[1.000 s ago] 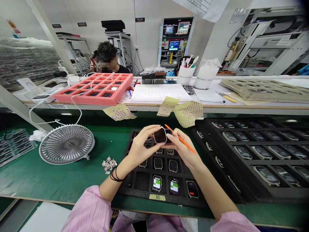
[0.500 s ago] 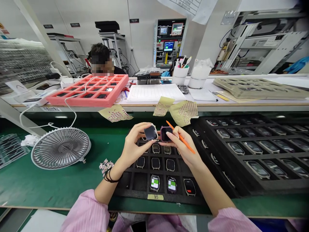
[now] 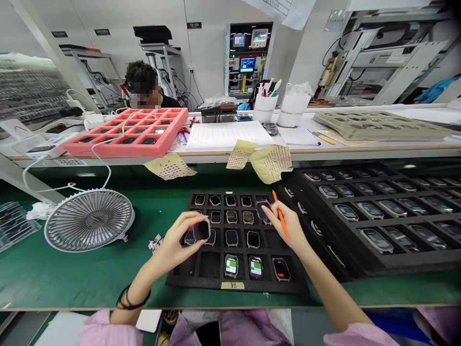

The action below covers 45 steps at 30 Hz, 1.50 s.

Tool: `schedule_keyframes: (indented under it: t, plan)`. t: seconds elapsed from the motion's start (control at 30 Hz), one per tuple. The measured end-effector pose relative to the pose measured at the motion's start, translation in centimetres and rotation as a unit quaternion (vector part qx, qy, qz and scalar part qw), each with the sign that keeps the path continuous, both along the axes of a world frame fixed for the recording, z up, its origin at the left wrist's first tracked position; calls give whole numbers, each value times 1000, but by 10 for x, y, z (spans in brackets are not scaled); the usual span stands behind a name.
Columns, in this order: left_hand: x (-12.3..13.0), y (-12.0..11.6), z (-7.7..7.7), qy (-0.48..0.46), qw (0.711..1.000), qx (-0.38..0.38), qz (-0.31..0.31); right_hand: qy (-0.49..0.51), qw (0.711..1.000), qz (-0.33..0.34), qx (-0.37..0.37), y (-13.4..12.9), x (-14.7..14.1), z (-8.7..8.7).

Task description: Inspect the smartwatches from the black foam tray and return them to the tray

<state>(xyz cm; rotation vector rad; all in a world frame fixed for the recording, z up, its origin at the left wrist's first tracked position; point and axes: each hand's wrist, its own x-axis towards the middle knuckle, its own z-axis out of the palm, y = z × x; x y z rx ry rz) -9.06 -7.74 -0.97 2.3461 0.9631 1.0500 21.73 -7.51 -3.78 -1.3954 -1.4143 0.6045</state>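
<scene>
Bare hands work above a black foam tray (image 3: 212, 281) divided into square pockets, most of them holding a smartwatch. The left hand (image 3: 176, 242) is over the tray's left side, its fingers (image 3: 190, 222) closed around the edges of a square smartwatch (image 3: 201, 230) with a dark glass face. The right hand (image 3: 288, 226), near the tray's upper right corner, pinches a second smartwatch (image 3: 263, 210) with a purplish frame between its fingertips (image 3: 271, 211). An orange stick (image 3: 281, 221) stands up from the same grip. Each watch looks light and stiff, but the glossy glass seems slippery and easily scratched, so the frame's edges look like the safest place to hold. Beyond the tray's top edge, loose sheets of dotted yellow paper (image 3: 270, 163) lie on the green table mat; left of the tray sits a white desk fan (image 3: 89, 220).
</scene>
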Motion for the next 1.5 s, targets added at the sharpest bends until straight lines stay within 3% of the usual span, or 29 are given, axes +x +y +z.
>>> schedule_keyframes:
  t: [0.1, 0.2, 0.3, 0.43, 0.53, 0.67, 0.8, 0.9, 1.03, 1.17, 1.37, 1.5]
  plan:
    - [-32, -18, -31, 72, 996, -54, 29, -95, 994, -57, -17, -17, 21, -40]
    - [-50, -32, -58, 109, 990, -84, 38, -133, 987, -81, -39, -34, 27, -65]
    - [-58, -39, -76, 149, 986, -62, 36, -162, 981, -95, -55, -42, 25, -73]
    - [-64, -44, -90, 184, 982, 7, 47, -193, 972, -118, -63, -49, 23, -70]
    - [-55, -47, -90, 166, 982, 56, 73, -206, 968, -143, -26, -60, 17, -61]
    - [-13, -49, -80, 146, 985, 79, 52, -207, 971, -119, 9, -71, -1, -52]
    - [41, -43, -75, 163, 984, 69, -1, -267, 960, -87, 0, -61, -1, -58]
    - [64, -38, -76, 188, 981, 49, -14, -292, 955, -48, -34, -54, 11, -64]
    - [70, -37, -80, 224, 973, 57, 9, -282, 957, -58, -32, -67, 11, -57]
    - [73, -40, -84, 284, 954, 87, 37, -289, 956, -42, -21, -93, -19, -51]
    - [85, -45, -90, 335, 931, 135, 47, -407, 910, -59, -43, -104, -57, -68]
    - [86, -44, -91, 312, 943, 102, 59, -358, 929, -73, -61, -101, -56, -74]
